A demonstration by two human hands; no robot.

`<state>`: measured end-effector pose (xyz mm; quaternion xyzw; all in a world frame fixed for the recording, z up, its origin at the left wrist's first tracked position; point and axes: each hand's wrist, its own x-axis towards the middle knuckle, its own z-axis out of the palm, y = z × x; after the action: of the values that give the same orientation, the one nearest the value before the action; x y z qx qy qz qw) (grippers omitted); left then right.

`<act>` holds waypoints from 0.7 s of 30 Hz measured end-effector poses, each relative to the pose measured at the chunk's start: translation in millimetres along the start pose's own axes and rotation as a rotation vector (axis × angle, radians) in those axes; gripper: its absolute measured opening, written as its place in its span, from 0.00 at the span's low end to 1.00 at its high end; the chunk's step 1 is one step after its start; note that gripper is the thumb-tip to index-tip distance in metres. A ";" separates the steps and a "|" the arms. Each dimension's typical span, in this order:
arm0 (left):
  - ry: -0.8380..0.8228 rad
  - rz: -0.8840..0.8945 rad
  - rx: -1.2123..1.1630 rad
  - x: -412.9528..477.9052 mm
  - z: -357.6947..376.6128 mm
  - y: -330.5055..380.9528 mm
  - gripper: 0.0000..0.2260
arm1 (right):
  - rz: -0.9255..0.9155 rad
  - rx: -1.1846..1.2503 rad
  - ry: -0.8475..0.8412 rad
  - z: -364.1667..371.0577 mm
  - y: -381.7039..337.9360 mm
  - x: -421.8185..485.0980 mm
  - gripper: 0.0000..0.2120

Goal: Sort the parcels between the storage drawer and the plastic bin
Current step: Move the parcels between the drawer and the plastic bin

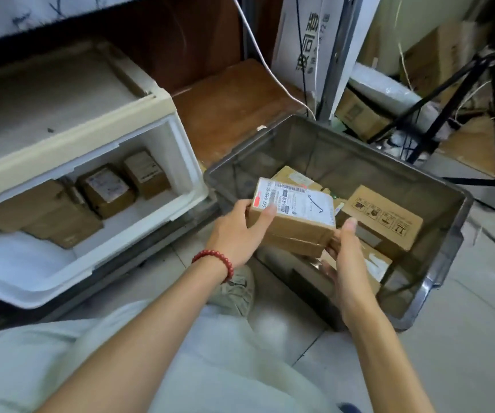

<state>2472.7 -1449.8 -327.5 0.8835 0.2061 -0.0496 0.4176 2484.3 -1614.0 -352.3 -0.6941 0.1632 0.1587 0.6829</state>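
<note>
The labelled parcel [292, 216] was in both my hands, label up, held over the near left part of the plastic bin [448, 186]. My left hand [237, 234] gripped its left end with the thumb on the label. My right hand [347, 257] held the right corner, thumb on top and fingers [328, 266] curled beneath. A second brown box lay just under it, and I couldn't tell whether I was holding that too. I judged I was mid-sort with this one parcel, choosing its place. The next move called for either carrying it left across the gap to the storage drawer [91, 263] or setting it down flat in the bin. The bin held a box with handling symbols [386, 216] on the right, a parcel at the back [293, 175] and another below my right hand [374, 260]. The drawer stood pulled open, with several brown parcels [107, 189] packed towards its back.
</note>
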 end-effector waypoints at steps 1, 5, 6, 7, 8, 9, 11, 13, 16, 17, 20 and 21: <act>-0.028 -0.006 0.002 0.5 0.9 -1.9 0.25 | 0.016 0.003 0.022 -7.0 -1.0 3.6 0.31; -0.057 -0.018 0.052 9.0 4.0 -10.5 0.26 | 0.061 0.041 0.058 -10.6 -4.9 8.2 0.32; -0.046 -0.017 0.070 12.1 3.9 -10.8 0.26 | 0.064 0.035 0.048 -7.4 -6.5 8.1 0.31; -0.031 -0.014 0.070 14.9 2.7 -10.7 0.26 | 0.059 0.026 0.034 -4.4 -7.7 8.5 0.30; -0.016 -0.003 0.046 16.7 1.2 -8.9 0.25 | 0.051 0.024 0.020 -1.6 -9.3 9.1 0.29; 0.003 0.015 0.012 18.5 -0.6 -7.0 0.23 | 0.043 0.033 0.007 0.1 -11.1 10.1 0.28; 0.053 0.070 -0.043 21.1 -4.0 -0.6 0.18 | 0.047 0.098 -0.017 0.1 -14.5 11.9 0.26; 0.106 0.140 -0.069 23.7 -5.5 6.2 0.16 | 0.055 0.162 -0.028 -1.1 -13.8 14.3 0.27; 0.141 0.250 -0.043 27.9 -4.2 13.2 0.19 | 0.064 0.196 -0.036 -5.3 -7.4 17.1 0.29; 0.140 0.273 -0.024 28.4 -3.9 14.8 0.21 | 0.060 0.207 -0.046 -7.2 -5.3 17.5 0.29; 0.118 0.284 0.028 29.7 -2.4 18.8 0.24 | 0.054 0.239 -0.058 -12.6 -5.8 15.7 0.29; 0.109 0.273 0.037 30.2 -1.8 19.7 0.25 | 0.050 0.247 -0.059 -13.7 -6.9 14.7 0.28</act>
<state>2508.1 -1449.9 -320.0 0.9123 0.1057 0.0521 0.3922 2500.5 -1627.7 -352.4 -0.5954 0.1787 0.1749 0.7635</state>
